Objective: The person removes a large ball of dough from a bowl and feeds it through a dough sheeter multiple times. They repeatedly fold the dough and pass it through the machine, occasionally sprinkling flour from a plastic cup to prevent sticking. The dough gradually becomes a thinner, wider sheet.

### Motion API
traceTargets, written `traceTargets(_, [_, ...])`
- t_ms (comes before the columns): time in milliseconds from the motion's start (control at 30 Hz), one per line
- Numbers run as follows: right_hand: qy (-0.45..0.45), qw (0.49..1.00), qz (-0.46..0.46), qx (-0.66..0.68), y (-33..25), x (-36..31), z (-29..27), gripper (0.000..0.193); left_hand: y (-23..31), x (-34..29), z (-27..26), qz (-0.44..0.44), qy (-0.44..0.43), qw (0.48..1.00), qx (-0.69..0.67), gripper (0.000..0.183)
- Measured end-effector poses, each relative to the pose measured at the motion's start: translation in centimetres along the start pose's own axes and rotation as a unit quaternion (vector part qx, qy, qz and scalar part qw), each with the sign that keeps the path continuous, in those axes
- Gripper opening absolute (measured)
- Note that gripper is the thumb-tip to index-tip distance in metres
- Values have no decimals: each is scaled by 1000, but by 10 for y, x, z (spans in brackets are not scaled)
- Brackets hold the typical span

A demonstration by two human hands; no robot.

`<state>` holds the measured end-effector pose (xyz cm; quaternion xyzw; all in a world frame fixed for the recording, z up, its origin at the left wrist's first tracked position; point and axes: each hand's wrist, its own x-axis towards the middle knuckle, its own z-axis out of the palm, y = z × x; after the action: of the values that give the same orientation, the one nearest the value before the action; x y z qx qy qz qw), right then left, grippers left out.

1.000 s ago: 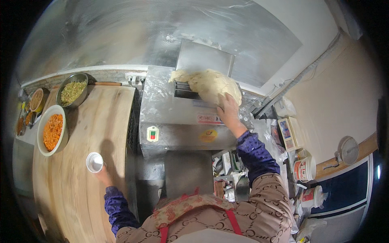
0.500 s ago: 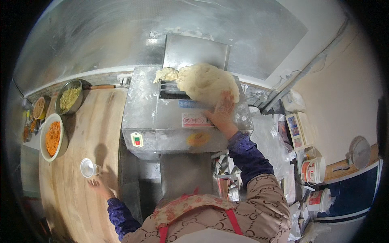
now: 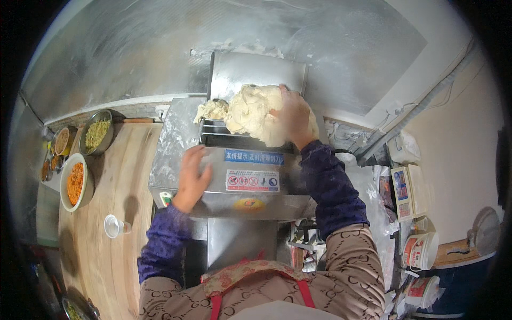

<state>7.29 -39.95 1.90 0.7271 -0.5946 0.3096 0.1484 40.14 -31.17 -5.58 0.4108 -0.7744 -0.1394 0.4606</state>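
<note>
A large lump of pale dough (image 3: 256, 114) lies over the right part of the slotted opening (image 3: 229, 140) in a steel dough machine (image 3: 176, 128). My right hand (image 3: 295, 118) grips the dough's right side, its thumb dug in and its fingers over the far edge; motion smears it a little. A smaller scrap of dough (image 3: 213, 110) sits at the opening's left end, touching or close to the lump. Left of the labels on the machine's front, my left hand (image 3: 193, 178) is open against the casing, fingers apart and holding nothing.
A wooden worktop (image 3: 114, 181) on the left carries a clear plastic cup (image 3: 113, 226), a bowl of shredded orange food (image 3: 75, 183) and a metal bowl of chopped greens (image 3: 96, 134). A raised steel lid (image 3: 256, 74) stands behind the opening. White buckets (image 3: 421, 252) stand at right.
My left hand has left the worktop beside the cup and come up to the machine's front. My right hand has moved farther over the dough, which looks rougher and shifted slightly left.
</note>
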Motion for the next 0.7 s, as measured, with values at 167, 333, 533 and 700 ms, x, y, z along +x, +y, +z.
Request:
traceTargets(167, [-70, 995, 64, 30, 33, 50, 10, 68, 3, 63, 64, -27, -136, 971, 195, 42])
traceTargets(333, [-155, 979, 136, -1, 53, 102, 27, 66, -13, 81, 83, -38, -83, 969, 228, 45])
traceTargets(533, [-40, 994, 59, -88, 17, 49, 2, 78, -31, 84, 82, -3, -90, 971, 220, 48])
traceTargets(700, [-30, 998, -33, 51, -40, -77, -15, 81, -36, 85, 86, -30, -82, 979, 186, 38])
